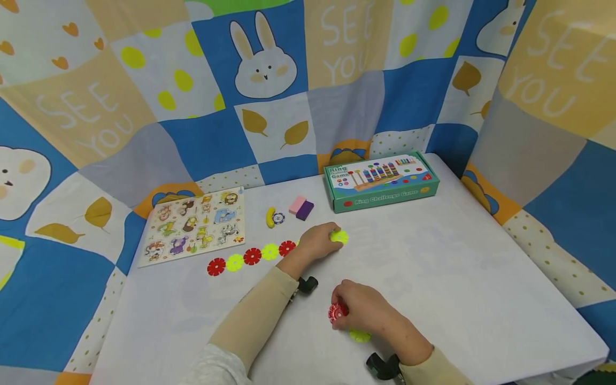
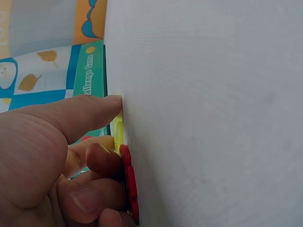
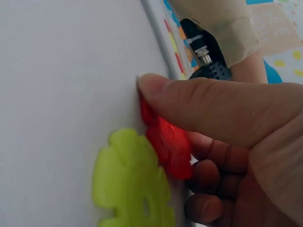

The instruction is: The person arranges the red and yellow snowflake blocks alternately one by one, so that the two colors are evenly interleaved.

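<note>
A row of alternating red (image 1: 252, 256) and yellow-green (image 1: 234, 262) notched interlocking discs runs across the table. At its right end my left hand (image 1: 317, 241) holds a yellow-green disc (image 1: 340, 237) between thumb and fingers, flat on the tabletop. Under the curled fingers a red disc (image 2: 129, 184) shows in the left wrist view; the hand hides that stretch of the row from above. Nearer the front, my right hand (image 1: 367, 309) pinches a red disc (image 3: 165, 137) by its edges, low over the table. A loose yellow-green disc (image 3: 130, 184) lies beside it, partly under the hand.
An animal puzzle board (image 1: 192, 227) lies at the back left. Behind the row are a small yellow piece (image 1: 270, 217), a round patterned token (image 1: 278, 218), and pink (image 1: 297, 204) and purple (image 1: 305, 210) blocks. A green game box (image 1: 382, 182) stands at the back right.
</note>
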A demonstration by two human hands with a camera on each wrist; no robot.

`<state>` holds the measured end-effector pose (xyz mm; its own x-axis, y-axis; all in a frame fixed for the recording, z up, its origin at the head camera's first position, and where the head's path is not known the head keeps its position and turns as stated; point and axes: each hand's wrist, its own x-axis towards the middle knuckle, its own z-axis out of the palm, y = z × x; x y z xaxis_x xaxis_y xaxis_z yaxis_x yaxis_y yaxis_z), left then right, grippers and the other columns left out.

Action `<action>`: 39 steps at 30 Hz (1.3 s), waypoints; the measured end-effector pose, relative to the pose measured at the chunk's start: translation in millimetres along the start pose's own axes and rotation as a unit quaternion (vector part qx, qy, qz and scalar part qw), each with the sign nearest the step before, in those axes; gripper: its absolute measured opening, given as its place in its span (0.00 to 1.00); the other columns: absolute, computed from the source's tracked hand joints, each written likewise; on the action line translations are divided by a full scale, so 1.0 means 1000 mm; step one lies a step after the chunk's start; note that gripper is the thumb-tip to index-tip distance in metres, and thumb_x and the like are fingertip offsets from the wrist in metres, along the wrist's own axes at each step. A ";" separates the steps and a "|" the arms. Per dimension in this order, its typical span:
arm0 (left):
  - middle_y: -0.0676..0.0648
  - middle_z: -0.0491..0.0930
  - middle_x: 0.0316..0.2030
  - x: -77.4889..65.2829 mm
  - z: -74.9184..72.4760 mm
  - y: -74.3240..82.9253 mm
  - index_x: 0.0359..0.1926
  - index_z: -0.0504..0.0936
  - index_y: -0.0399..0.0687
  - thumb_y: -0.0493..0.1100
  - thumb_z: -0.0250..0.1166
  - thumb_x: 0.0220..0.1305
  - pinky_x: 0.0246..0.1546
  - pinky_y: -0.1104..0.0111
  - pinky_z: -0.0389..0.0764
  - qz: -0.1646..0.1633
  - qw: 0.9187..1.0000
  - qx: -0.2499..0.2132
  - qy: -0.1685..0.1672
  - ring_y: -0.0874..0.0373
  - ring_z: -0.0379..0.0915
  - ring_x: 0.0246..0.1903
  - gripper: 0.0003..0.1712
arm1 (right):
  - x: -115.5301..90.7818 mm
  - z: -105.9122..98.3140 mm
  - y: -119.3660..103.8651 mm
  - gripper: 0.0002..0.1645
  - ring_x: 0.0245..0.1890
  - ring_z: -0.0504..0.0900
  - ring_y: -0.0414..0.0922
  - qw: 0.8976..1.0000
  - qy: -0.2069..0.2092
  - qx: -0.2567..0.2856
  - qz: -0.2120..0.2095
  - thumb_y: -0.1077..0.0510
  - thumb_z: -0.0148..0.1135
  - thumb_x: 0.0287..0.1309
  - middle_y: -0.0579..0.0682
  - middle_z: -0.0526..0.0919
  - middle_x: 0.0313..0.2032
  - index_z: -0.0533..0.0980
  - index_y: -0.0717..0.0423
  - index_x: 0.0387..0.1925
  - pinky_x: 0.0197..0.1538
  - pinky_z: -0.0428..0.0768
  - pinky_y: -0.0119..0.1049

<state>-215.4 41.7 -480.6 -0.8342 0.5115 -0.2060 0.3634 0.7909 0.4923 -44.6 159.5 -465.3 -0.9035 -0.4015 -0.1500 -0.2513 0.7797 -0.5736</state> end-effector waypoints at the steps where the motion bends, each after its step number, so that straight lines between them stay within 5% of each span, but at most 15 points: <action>1: 0.53 0.76 0.54 0.000 0.000 0.000 0.60 0.73 0.56 0.56 0.64 0.59 0.51 0.60 0.71 0.000 1.000 0.001 -0.001 0.58 0.70 0.47 0.29 | 0.000 0.000 -0.001 0.21 0.26 0.68 0.35 1.000 -0.002 0.005 -0.001 0.48 0.76 0.38 0.36 0.68 0.28 0.72 0.44 0.31 0.29 0.69 0.31; 6: 0.53 0.76 0.54 0.000 0.000 -0.001 0.60 0.73 0.56 0.56 0.64 0.59 0.51 0.60 0.71 -0.003 1.000 -0.001 -0.005 0.58 0.70 0.47 0.29 | 0.000 0.001 -0.005 0.15 0.26 0.69 0.34 0.998 -0.015 0.051 -0.024 0.56 0.72 0.45 0.34 0.70 0.24 0.71 0.42 0.28 0.30 0.70 0.30; 10: 0.54 0.76 0.54 0.000 -0.001 -0.001 0.61 0.73 0.57 0.56 0.64 0.59 0.50 0.60 0.71 -0.003 1.000 -0.002 -0.005 0.58 0.70 0.47 0.29 | 0.000 -0.009 -0.010 0.10 0.27 0.72 0.35 0.993 -0.026 0.111 -0.029 0.56 0.67 0.52 0.35 0.74 0.26 0.76 0.43 0.37 0.30 0.73 0.30; 16: 0.54 0.76 0.53 0.000 -0.001 -0.001 0.60 0.73 0.58 0.57 0.65 0.58 0.50 0.60 0.72 -0.006 1.000 -0.008 -0.007 0.59 0.70 0.47 0.29 | 0.005 -0.044 -0.006 0.25 0.30 0.78 0.41 0.980 -0.008 0.196 0.027 0.59 0.66 0.55 0.43 0.79 0.39 0.76 0.45 0.55 0.32 0.79 0.33; 24: 0.53 0.75 0.54 -0.001 -0.002 -0.001 0.60 0.73 0.57 0.56 0.65 0.58 0.52 0.59 0.71 -0.001 1.000 -0.006 -0.009 0.57 0.69 0.50 0.30 | 0.030 -0.083 0.027 0.33 0.39 0.76 0.47 0.978 0.086 0.149 0.114 0.62 0.69 0.51 0.51 0.79 0.43 0.72 0.53 0.60 0.38 0.79 0.35; 31: 0.53 0.75 0.54 0.000 -0.001 -0.001 0.60 0.73 0.56 0.57 0.65 0.58 0.52 0.58 0.71 0.000 1.000 0.000 -0.007 0.57 0.70 0.50 0.29 | 0.068 -0.089 0.076 0.33 0.43 0.74 0.51 0.972 0.093 0.116 0.181 0.57 0.67 0.55 0.54 0.76 0.44 0.69 0.54 0.63 0.41 0.77 0.39; 39: 0.54 0.75 0.54 0.001 -0.001 -0.001 0.60 0.73 0.57 0.56 0.65 0.58 0.52 0.58 0.72 -0.005 1.000 0.001 -0.008 0.57 0.70 0.50 0.29 | 0.086 -0.076 0.098 0.36 0.50 0.70 0.54 0.971 0.088 0.118 0.187 0.52 0.70 0.51 0.59 0.71 0.53 0.69 0.54 0.62 0.52 0.73 0.48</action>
<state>-216.9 40.8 -480.8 -0.8311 0.5088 -0.2244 0.3555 0.7965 0.4891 -173.6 238.2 -472.9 -0.9668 -0.0076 -0.2553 0.1731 0.7155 -0.6768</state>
